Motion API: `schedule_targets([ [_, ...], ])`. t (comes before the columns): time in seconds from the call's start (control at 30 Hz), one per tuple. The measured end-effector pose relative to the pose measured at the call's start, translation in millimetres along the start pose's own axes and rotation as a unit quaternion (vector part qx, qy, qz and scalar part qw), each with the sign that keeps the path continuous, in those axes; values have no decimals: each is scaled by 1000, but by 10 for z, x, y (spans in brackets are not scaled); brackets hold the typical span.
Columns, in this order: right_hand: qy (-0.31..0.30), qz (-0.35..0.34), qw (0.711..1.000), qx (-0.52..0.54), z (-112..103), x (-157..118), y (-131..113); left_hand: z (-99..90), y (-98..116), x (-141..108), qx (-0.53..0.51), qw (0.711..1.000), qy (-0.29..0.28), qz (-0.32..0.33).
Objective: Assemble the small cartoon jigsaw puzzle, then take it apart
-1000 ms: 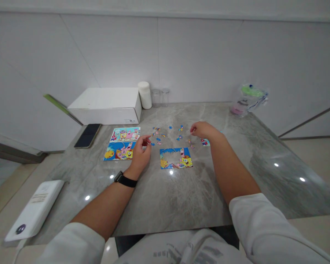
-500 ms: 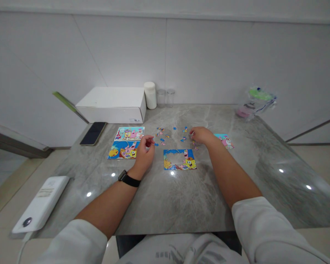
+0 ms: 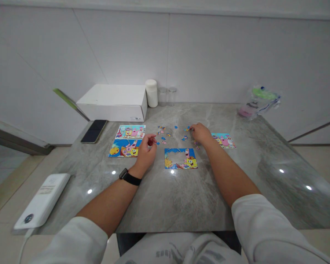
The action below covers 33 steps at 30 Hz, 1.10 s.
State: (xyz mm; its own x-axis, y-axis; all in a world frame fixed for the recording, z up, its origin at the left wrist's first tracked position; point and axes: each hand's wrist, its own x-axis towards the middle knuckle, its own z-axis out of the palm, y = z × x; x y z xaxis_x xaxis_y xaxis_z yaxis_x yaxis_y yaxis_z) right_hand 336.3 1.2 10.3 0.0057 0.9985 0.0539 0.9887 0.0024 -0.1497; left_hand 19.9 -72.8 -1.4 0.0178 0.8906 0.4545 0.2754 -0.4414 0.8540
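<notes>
The partly assembled rectangular jigsaw, blue and yellow with a gap in its middle, lies flat on the grey marble-patterned tabletop just below the centre of the frame. Small multicoloured interlocking pieces are scattered above it. The bare right hand, right of centre, has its fingers bent down at a small blue-and-yellow knobbed piece; whether they grip it I cannot tell. A light pinch on opposite edges, spare fingers tucked up, should serve best, since so small a piece could slip or nudge its neighbours. The bare left hand, left of centre, is half curled; whether it holds anything is also unclear. It would do well to avoid pressing on the blue printed picture sheet it partly covers in view, lest that slide
</notes>
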Motion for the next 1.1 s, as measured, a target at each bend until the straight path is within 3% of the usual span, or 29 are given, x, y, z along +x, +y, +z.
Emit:
schedule_targets([
  [0.23, 23, -14, 1000, 11, -134, -38, -137, 3, -9, 1, -8, 1000, 4, 5],
  [0.47, -20, -153, 985, 78, -133, -303, -874, -3, 2, -4, 5, 1000, 7, -5],
  [0.63, -35, -163, 983, 81, -7, -399, -1213, -1, 16, -7, 2, 1000, 9, -5],
  [1.1, -91, -178, 974, 111, 18, -246, -1012, 11, -30, -13, 1, 1000, 4, 2],
])
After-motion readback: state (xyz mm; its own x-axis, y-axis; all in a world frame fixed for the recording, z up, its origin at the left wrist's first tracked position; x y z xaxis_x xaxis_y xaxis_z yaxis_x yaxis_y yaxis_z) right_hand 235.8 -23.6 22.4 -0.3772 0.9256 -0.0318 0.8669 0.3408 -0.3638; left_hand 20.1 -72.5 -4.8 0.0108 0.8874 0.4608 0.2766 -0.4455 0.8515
